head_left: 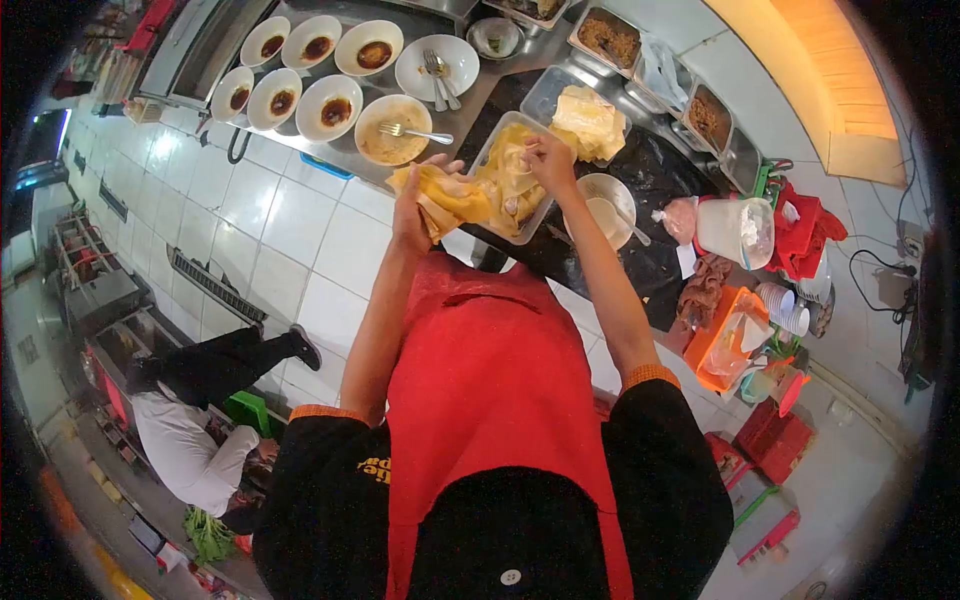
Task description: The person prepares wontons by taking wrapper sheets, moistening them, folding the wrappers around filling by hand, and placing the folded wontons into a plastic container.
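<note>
"What is held, and where?"

"A loose wad of yellow dough sheets (445,203) is cradled in the left hand (408,216), in front of the red apron (500,370). The wad is gripped from its outer side by curled fingers, probably so that the soft layers are kept from slipping apart."

"And the right hand (552,164)?"

"It is held over the plastic container (543,213), its fingers drawn together. Whether anything is pinched cannot be told. More yellow, floppy pieces are held in the container, which is set just beside the wad, presumably so that both can be reached easily."

"How are the surroundings arranged?"

"Beyond the right hand, a second yellow stack (588,118) is placed. A white bowl (615,222) with a spoon is set partly under the right forearm. To the left, a bowl of pale mixture (394,160) is crossed by a fork; farther off, six sauce bowls (308,106) are grouped in two rows, perhaps for even portioning."

"Where is room left?"

"The container is placed near the counter's front edge. Sideways movement there is hemmed in by bowls; to the left, open tiled floor (245,205) is seen."
</note>
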Available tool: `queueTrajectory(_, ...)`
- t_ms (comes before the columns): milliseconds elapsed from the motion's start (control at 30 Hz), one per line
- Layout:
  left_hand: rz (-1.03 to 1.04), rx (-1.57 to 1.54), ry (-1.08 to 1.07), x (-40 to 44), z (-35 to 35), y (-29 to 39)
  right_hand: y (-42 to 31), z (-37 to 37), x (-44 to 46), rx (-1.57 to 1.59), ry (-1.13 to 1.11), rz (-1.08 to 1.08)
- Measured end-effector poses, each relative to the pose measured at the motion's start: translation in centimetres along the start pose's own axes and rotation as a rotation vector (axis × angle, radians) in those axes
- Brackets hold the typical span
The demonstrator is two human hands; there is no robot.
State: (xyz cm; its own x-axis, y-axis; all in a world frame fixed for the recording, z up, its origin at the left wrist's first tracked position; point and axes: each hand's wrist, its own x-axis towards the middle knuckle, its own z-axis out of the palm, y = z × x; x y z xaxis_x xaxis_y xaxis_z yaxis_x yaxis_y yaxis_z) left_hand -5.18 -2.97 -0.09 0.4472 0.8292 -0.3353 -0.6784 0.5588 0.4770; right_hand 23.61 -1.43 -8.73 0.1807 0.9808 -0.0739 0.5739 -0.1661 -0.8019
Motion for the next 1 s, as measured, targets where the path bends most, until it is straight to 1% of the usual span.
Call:
queueTrajectory(33, -0.025, -0.03, -0.021, 0.0, 0.6, -0.2, -0.3, 0.0, -0.3, 0.002, -0.005, -0.001)
queueTrajectory(100, -0.045, -0.073, -0.095, 0.2, 1.0, -1.0, -1.1, -0.1, -1.3, -0.348, 0.294, -0.266)
queueTrajectory(133, -0.035, -0.07, -0.083, 0.4, 0.8, -1.4, -2.5, -0.1, -1.8, -0.338, 0.284, -0.273)
queueTrajectory(200, -0.04, -0.019, -0.13, 1.1, 1.0, -2.1, -6.7, -1.6, -3.1, 0.088, 0.258, -0.168)
queueTrajectory(233, -0.059, -0.007, -0.142, 1.0, 1.9, -2.1, -8.9, -2.1, -4.3, 0.215, 0.209, -0.193)
queueTrajectory(267, -0.064, -0.009, -0.141, 1.1, 2.1, -2.3, -11.0, -2.7, -5.4, 0.213, 0.209, -0.188)
queueTrajectory(333, -0.121, 0.045, -0.131, 1.5, 2.7, -3.0, -13.9, -3.7, -7.3, 0.204, 0.095, -0.27)
queueTrajectory(367, -0.132, 0.042, -0.138, 1.6, 3.1, -3.4, -13.8, -3.7, -8.0, 0.197, 0.104, -0.262)
queueTrajectory(433, -0.14, 0.086, -0.14, 1.9, 3.9, -3.9, -13.4, -3.6, -9.0, 0.17, 0.077, -0.159)
queueTrajectory(467, -0.148, 0.086, -0.148, 2.1, 4.2, -4.2, -13.1, -3.6, -9.4, 0.166, 0.087, -0.156)
queueTrajectory(533, -0.137, 0.076, -0.147, 2.2, 4.7, -4.7, -13.1, -3.8, -10.4, 0.045, 0.189, -0.193)
queueTrajectory(567, -0.147, 0.078, -0.154, 2.3, 5.0, -5.0, -13.0, -3.9, -10.6, 0.042, 0.199, -0.187)
queueTrajectory(633, -0.148, 0.09, -0.07, 2.0, 6.1, -5.4, -13.2, -4.3, -11.2, -0.125, 0.27, -0.301)
queueTrajectory(667, -0.159, 0.094, -0.08, 2.2, 5.2, -5.9, -13.1, -4.5, -11.4, -0.129, 0.283, -0.293)
queueTrajectory(700, -0.252, 0.233, -0.08, 2.6, 3.2, -6.4, -13.0, -4.8, -11.5, -0.095, 0.325, -0.326)
queueTrajectory(767, -0.351, 0.377, -0.088, 2.5, 3.3, -6.8, -12.5, -5.5, -11.7, -0.066, 0.377, -0.356)
queueTrajectory(833, -0.256, 0.834, -0.022, 1.3, 6.0, -5.9, -11.5, -6.3, -12.0, 0.257, 0.334, -0.294)
queueTrajectory(867, -0.261, 0.838, -0.029, 1.2, 6.5, -6.0, -11.2, -6.6, -12.4, 0.256, 0.342, -0.29)
queueTrajectory(933, -0.308, 0.842, 0.051, 1.1, 7.3, -6.5, -10.8, -7.2, -13.0, 0.258, 0.308, -0.202)
queueTrajectory(967, -0.324, 0.845, 0.076, 1.0, 7.6, -6.9, -10.6, -7.5, -13.3, 0.258, 0.316, -0.201)
queueTrajectory(1000, -0.238, 0.769, 0.072, 0.9, 7.8, -7.6, -10.7, -7.8, -13.7, 0.241, 0.275, -0.163)
